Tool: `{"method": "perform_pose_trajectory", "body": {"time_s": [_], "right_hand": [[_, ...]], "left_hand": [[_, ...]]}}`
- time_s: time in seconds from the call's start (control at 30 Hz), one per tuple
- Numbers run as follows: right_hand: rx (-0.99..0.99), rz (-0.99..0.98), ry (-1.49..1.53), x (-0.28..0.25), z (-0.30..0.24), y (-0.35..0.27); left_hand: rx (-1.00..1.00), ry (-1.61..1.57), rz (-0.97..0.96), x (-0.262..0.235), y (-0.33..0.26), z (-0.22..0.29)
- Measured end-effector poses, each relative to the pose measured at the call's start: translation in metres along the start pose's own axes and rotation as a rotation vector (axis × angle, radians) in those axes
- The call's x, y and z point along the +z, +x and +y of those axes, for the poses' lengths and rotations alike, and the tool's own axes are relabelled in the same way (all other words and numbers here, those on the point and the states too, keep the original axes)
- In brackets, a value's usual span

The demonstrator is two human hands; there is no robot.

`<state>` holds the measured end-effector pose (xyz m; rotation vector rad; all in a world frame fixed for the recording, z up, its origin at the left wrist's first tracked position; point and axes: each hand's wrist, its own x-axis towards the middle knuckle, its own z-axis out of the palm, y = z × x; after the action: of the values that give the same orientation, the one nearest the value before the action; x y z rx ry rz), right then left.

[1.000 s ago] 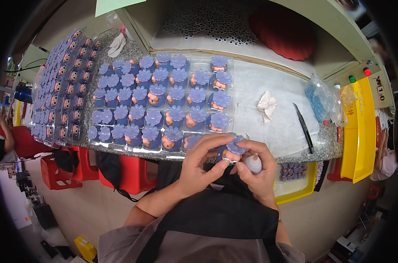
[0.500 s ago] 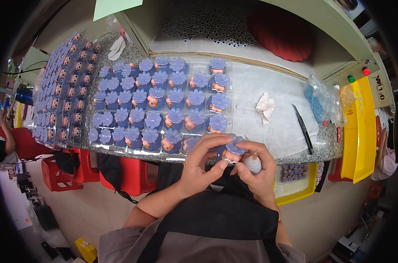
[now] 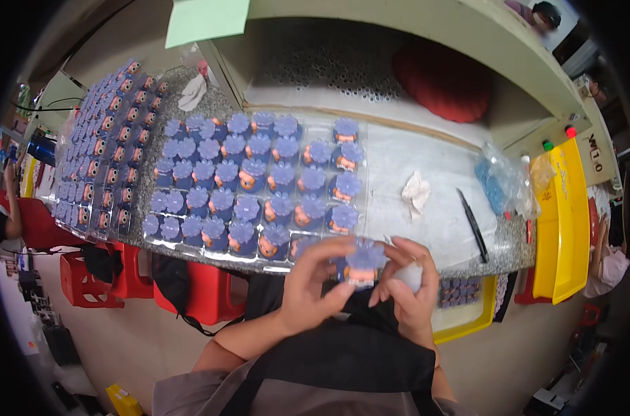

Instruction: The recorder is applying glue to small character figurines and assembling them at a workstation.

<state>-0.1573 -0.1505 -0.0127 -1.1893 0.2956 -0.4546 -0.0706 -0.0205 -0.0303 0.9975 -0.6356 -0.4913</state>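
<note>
My left hand (image 3: 307, 286) is closed round a small figurine (image 3: 363, 266) with a purple flower-shaped top and a blue body, held upright in front of me. Close beside it on the right, my right hand (image 3: 417, 308) grips a small whitish squeeze bottle (image 3: 408, 278) against the palm. Its thumb and fingertips stand a little apart from the figurine, which is slightly blurred. Beyond my hands, clear plastic trays (image 3: 318, 130) hold rows of similar flower-topped figurines (image 3: 248, 175).
More filled trays are stacked at left (image 3: 114, 149). On white paper lie a crumpled tissue (image 3: 416, 194) and black tweezers (image 3: 473, 225). Small rings (image 3: 315, 76) and a red cushion-like thing (image 3: 443, 83) occupy the shelf. A yellow bin (image 3: 561, 229) stands right. Red stools (image 3: 207, 295) are below.
My right hand has drawn off the figurine to the right, still gripping the bottle. My left hand keeps the figurine. The whole view has shifted slightly, with the bench lower in the picture.
</note>
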Motion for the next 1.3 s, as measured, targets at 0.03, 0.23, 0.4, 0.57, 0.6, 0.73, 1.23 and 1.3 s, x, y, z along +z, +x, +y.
{"method": "perform_pose_trajectory", "body": {"time_s": [0.03,0.23,0.4,0.57,0.6,0.73,1.23,1.3], "right_hand": [[-0.006,0.023,0.019,-0.002,-0.003,0.000],[0.015,0.024,0.097,-0.013,-0.011,-0.004],[-0.011,0.076,-0.008,-0.007,0.001,-0.001],[-0.117,-0.058,-0.125,0.005,0.000,0.013],[-0.111,-0.068,-0.156,0.004,0.002,0.015],[-0.074,-0.029,-0.131,0.005,0.006,0.016],[-0.095,-0.048,-0.293,0.000,0.001,0.011],[-0.360,-0.046,-0.574,0.004,0.003,0.013]], "left_hand": [[0.072,0.024,-0.054,0.001,-0.002,0.007],[0.550,0.198,-0.282,0.022,0.005,0.068],[0.214,0.250,-0.066,0.006,0.009,0.028],[-0.033,0.076,0.006,-0.001,0.011,-0.008],[-0.029,0.064,0.017,-0.001,0.013,-0.009],[-0.041,0.057,0.021,0.000,0.015,-0.011],[-0.194,0.155,-0.264,-0.015,0.028,0.015],[-0.229,0.115,-0.307,-0.017,0.034,0.021]]}}
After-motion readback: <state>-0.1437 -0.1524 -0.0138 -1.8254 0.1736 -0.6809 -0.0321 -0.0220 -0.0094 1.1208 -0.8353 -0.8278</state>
